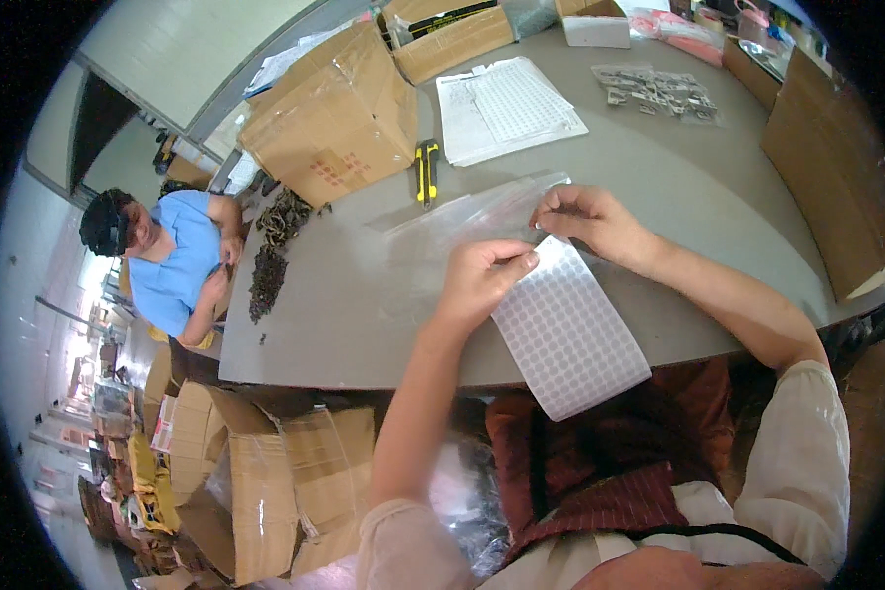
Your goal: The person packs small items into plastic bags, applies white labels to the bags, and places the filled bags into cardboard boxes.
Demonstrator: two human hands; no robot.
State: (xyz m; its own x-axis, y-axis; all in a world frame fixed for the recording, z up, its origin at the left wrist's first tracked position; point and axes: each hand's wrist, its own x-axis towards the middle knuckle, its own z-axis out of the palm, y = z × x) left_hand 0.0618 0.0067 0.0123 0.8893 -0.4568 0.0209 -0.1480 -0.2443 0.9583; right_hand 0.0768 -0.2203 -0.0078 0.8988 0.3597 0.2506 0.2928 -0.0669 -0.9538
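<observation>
My left hand pinches the upper left edge of a sheet of round stickers between thumb and fingers. The sheet is whitish with rows of grey dots, and its lower end hangs past the table's near edge. At the sheet's top corner, my right hand has thumb and forefinger pressed together; what lies between them is too small to make out. Just beyond both hands, clear plastic bags lie flat on the grey table.
A yellow-and-black utility knife lies near a cardboard box. Behind are stacked paper sheets and bagged metal parts. Dark small parts lie in a pile at left, near a person in blue. Cardboard stands at right.
</observation>
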